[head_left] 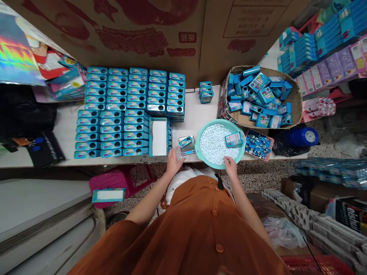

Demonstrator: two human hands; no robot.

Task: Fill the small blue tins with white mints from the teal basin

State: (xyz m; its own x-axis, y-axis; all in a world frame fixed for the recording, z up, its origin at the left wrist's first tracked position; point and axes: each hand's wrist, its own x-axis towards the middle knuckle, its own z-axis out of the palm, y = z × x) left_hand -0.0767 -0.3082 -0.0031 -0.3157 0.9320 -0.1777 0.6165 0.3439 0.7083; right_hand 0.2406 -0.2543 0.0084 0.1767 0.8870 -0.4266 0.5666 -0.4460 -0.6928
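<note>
My left hand [174, 163] is by the table's front edge, thumb and fingers apart, beside a small digital scale [188, 152]. On the scale lies a blue tin [185, 141]. To the right stands a round turquoise basin [198, 147] full of small white pellets [213, 143]. A blue box [233, 139] lies on the pellets at the basin's right side. My right hand [230, 166] is over the basin's front rim, its fingers drawn together at the pellets; what they hold, if anything, is too small to make out.
Rows of blue tins [111, 133] fill the left of the table, beside an open box [159, 137]. A cardboard box [258, 123] of blue packages is behind the basin, with a pink tray [265, 157] of small blue pieces in front. Tall cardboard [143, 34] borders the back.
</note>
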